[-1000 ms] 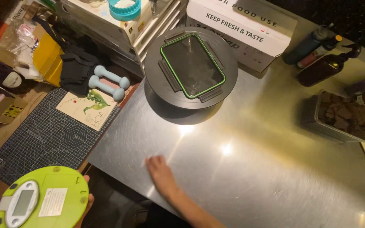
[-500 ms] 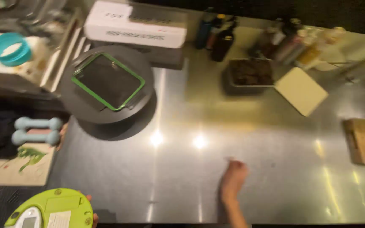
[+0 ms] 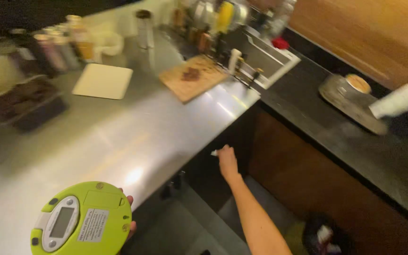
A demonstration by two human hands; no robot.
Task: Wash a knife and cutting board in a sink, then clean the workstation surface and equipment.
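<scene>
Left hand point(image 3: 129, 226) holding green scale point(image 3: 82, 221), right hand point(image 3: 226, 159) off the steel counter point(image 3: 119, 141) now (blurred), seemingly pinching something white.

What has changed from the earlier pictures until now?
The view swung to the right along the steel counter: the round grey lid and dumbbells have gone from sight, while a wooden cutting board and a dark side counter have appeared. The right hand left the countertop and is now beyond its front edge, pinching something small and white. The left hand holds the green kitchen scale as before.
</scene>
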